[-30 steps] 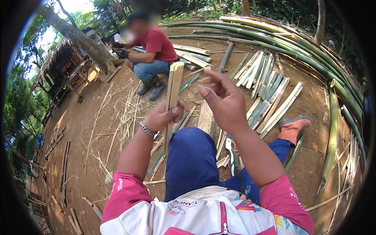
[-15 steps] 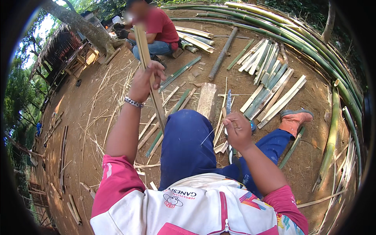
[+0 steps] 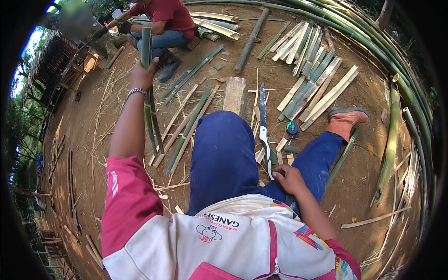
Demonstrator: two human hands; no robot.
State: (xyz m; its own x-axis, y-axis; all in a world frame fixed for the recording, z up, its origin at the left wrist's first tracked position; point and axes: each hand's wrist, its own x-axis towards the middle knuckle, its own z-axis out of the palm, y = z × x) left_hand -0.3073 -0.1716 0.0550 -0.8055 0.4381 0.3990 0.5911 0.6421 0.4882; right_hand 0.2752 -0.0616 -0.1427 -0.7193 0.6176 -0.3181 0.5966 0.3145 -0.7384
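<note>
My left hand (image 3: 143,73) is raised and wrapped round green bamboo strips (image 3: 147,44) held upright, their lower ends down by the ground left of my knee. My right hand (image 3: 288,179) is low beside my thigh, its fingers curled at the lower end of the white handle of a pruning saw (image 3: 264,133). Whether those fingers grip the handle or something small cannot be made out. The saw lies on the ground, its toothed blade pointing away from me. A round blue-and-black tape measure (image 3: 292,128) lies to its right.
A wooden block (image 3: 234,95) lies beyond my knee. Split bamboo (image 3: 322,95) is piled ahead right, with long green poles (image 3: 368,56) curving behind. More strips (image 3: 191,130) lie left of my knee. A person (image 3: 163,23) in a red shirt sits far left.
My left hand has moved left, and the strips now show their green side. My right hand has dropped from mid-air to the saw handle's end; the thin sliver it held no longer shows.
</note>
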